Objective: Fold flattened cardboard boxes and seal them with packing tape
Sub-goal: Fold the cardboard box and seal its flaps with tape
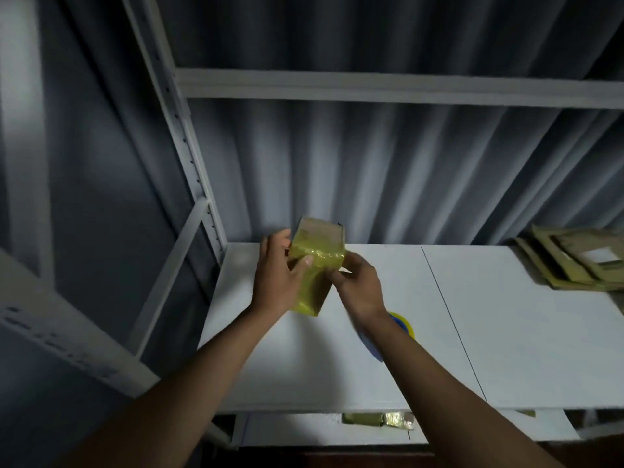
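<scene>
Though the light is dim and the frame soft, a few things can be made out, and several cannot: the tape roll (403, 324) on the white shelf (526, 336) is mostly hidden behind the right forearm, showing only a yellow rim and a blue patch, and the stack of flattened cardboard (580, 263) at the far right is cut off by the picture's edge. On the lower shelf (304, 430), a greenish taped box (378, 419) is only partly seen under the upper board's front edge. The small cardboard box (317, 265) is held up just above the back left part of the white shelf, tilted, its near faces shiny with yellowish tape and its bare brown top turned away toward the grey curtain (371, 170). The left hand (278, 275) grips the box from its left side, fingers curled round the far side and the thumb pressed flat across the taped front face. The right hand (358, 285) is at the box's right edge, fingers curled and pinching there; whether it holds the box's corner or a loose end of tape cannot be told through the blur. Both bare forearms reach up from the bottom of the view. A white metal upright (189, 157) of the rack stands left of the box.
</scene>
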